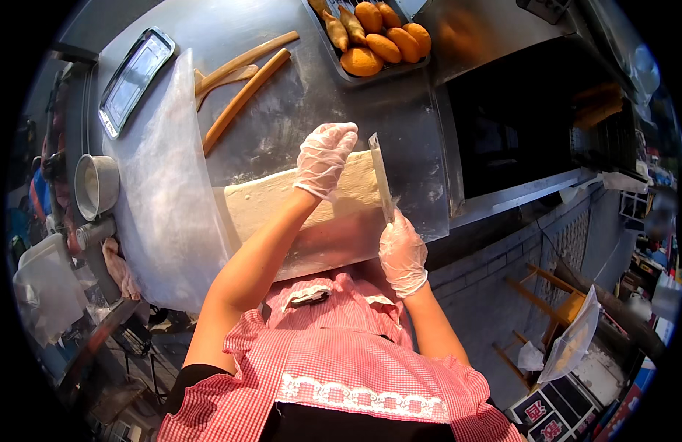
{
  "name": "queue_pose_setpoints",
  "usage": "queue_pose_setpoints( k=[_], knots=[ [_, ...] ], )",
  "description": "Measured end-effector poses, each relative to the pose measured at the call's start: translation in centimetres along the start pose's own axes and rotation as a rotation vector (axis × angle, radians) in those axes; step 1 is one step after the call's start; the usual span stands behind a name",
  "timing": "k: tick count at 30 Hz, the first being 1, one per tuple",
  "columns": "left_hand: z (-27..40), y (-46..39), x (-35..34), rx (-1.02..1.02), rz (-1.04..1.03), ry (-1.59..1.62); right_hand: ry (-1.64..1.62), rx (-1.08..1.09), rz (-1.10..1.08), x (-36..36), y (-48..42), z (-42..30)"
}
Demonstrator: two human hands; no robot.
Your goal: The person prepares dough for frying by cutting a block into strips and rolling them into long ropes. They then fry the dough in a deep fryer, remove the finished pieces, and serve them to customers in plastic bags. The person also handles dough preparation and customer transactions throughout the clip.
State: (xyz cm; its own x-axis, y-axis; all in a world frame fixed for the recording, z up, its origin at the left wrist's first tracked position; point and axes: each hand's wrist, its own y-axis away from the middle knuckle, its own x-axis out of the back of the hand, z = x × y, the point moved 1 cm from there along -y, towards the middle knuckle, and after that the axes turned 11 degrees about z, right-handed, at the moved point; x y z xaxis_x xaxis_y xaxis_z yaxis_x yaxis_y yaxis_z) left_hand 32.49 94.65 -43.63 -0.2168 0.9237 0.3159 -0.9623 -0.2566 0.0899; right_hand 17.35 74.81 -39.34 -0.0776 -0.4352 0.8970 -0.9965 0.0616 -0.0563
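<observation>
A long flat slab of dough (263, 201) lies across the metal worktop (341, 116), its left end under a translucent plastic sheet (158, 182). My right hand (404, 251), in a clear plastic glove, grips the near end of a long flat blade (380, 177), which stands across the dough's right end. Gloved as well, my left hand (327, 157) is raised over the dough with its fingers curled in; whether it pinches anything cannot be told. Whether the blade has passed through the dough is unclear.
Two wooden rolling sticks (247, 102) (258, 50) and a wooden spatula (230, 80) lie beyond the dough. A tray (352, 80) of fried pastries (383, 48) stands at the back. An empty metal tray (136, 80) and a metal pot (97, 187) are at left, a dark opening (512, 127) at right.
</observation>
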Motion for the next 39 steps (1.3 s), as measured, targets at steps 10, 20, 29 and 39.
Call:
queue_pose_setpoints(
  k=[10,20,29,39],
  knots=[
    [2.1,-4.6,-2.0,0.382,-0.331,0.017,0.068,-0.02,-0.027,-2.0,-0.2,-0.8],
    [1.1,-2.4,-3.4,0.262,-0.279,0.006,0.065,-0.128,-0.03,-6.1,0.3,1.2],
    [4.3,-3.0,-1.4,0.252,-0.293,-0.03,0.066,-0.056,-0.02,-2.6,-0.8,-0.7],
    [1.6,-5.0,-0.1,0.358,-0.33,-0.034,0.092,-0.121,-0.152,-4.1,-0.9,-3.5]
  ],
)
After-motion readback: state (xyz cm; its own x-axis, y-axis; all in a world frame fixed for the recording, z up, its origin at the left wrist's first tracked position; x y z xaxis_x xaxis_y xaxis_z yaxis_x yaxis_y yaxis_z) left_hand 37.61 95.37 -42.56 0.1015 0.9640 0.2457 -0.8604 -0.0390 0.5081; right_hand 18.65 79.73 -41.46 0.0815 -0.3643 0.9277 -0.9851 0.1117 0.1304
